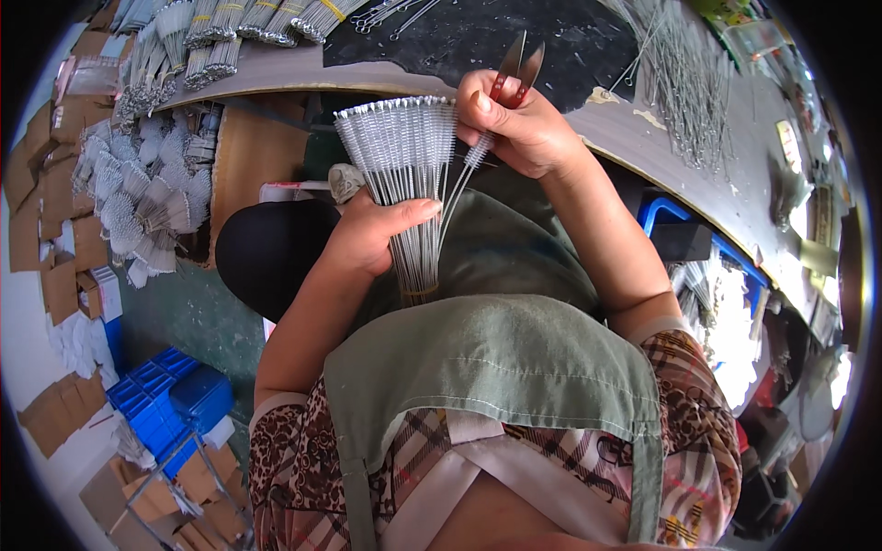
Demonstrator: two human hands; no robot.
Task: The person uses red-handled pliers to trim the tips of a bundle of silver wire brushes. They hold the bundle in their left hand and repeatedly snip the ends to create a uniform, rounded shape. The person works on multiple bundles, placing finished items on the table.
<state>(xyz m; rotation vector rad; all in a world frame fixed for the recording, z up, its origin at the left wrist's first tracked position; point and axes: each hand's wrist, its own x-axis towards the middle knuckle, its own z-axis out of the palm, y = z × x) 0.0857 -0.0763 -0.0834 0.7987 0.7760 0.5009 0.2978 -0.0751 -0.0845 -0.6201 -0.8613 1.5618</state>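
Note:
My left hand point(375, 230) is closed around a fanned bundle of thin wire tube brushes point(400, 142), their pale bristle heads up. A rubber band point(421, 294) circles the wire stems near the lower end. Up and to the right, my right hand point(524, 133) grips a pair of small snips point(512, 72), blades pointing away from me and apart. Its fingers also meet the bristled end of a brush or two point(476, 151) that lean out of the bundle's right side. How the snips sit inside the palm is hidden.
Across the far side runs a worktable point(606, 129) with a black mat point(459, 55). Banded brush bundles point(216, 41) lie at its left, loose wires point(684, 83) at its right. Lower left are piled brushes point(147, 193), blue crates point(161, 395) and cardboard boxes. A dark round seat point(276, 257) stands beside my left arm.

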